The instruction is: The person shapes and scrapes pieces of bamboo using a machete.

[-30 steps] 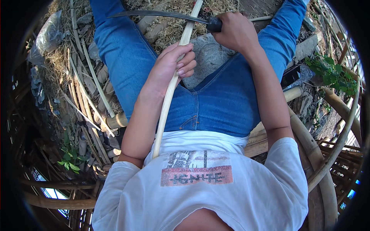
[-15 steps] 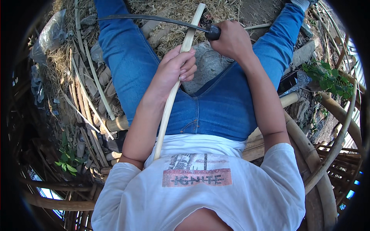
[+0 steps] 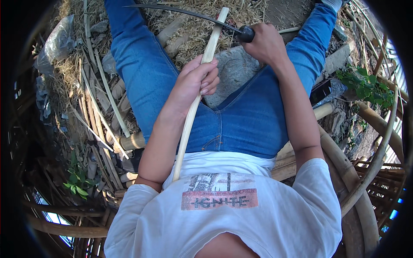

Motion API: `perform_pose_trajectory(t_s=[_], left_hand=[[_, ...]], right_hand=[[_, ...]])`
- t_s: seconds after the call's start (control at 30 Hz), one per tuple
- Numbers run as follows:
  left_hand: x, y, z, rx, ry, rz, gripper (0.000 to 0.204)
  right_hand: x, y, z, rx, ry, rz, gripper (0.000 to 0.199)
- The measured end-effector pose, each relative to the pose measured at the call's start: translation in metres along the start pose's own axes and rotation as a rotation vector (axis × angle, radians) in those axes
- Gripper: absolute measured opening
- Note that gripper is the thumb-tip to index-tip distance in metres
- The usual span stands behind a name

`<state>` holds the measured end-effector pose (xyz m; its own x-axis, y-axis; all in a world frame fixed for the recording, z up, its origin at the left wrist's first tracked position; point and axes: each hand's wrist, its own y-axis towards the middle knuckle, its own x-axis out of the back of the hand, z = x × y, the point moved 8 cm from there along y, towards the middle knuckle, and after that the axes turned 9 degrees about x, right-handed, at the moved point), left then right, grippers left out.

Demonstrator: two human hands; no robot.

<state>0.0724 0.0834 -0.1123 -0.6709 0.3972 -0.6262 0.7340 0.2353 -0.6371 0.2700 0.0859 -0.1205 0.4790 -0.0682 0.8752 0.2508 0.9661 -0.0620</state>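
My left hand (image 3: 200, 78) is closed round a long pale bamboo strip (image 3: 188, 131). The strip's lower end rests against my shirt, and its upper end points up and away between my knees. In my right hand (image 3: 266, 43) is the black handle of a long, curved machete (image 3: 185, 11). Its blade runs to the left and crosses the strip near the upper end, above my left hand. The two appear to touch there. My right fingers wrap the handle, partly hidden by the back of the hand.
A grey stone (image 3: 234, 71) lies between my thighs, with pale shavings (image 3: 195, 41) heaped beyond it. Bamboo sticks (image 3: 107, 92) and a clear plastic bag (image 3: 58, 41) lie on the left. To the right are a leafy green plant (image 3: 365, 88) and curved bamboo poles (image 3: 374, 159).
My right hand and the machete have shifted slightly to the right, and the blade now crosses the strip nearer its upper end. My left hand keeps its grip, almost unmoved.
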Motion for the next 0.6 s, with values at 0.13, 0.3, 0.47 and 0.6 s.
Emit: perform_pose_trajectory(t_s=[0.13,0.3,0.47,0.6], left_hand=[[0.006,0.001,-0.004,0.004,-0.004,-0.043,0.007],[0.012,0.001,-0.002,-0.001,0.012,-0.056,0.01],[0.009,0.004,-0.006,-0.028,0.034,-0.056,0.011],[0.001,0.003,-0.009,-0.027,0.044,-0.048,0.009]], right_hand=[[-0.012,-0.004,0.032,0.118,0.077,0.095,0.021],[-0.012,-0.008,0.066,0.205,0.056,0.152,0.021],[-0.019,-0.008,0.053,0.032,0.146,0.133,0.023],[-0.009,-0.006,0.048,0.027,0.151,0.109,0.024]])
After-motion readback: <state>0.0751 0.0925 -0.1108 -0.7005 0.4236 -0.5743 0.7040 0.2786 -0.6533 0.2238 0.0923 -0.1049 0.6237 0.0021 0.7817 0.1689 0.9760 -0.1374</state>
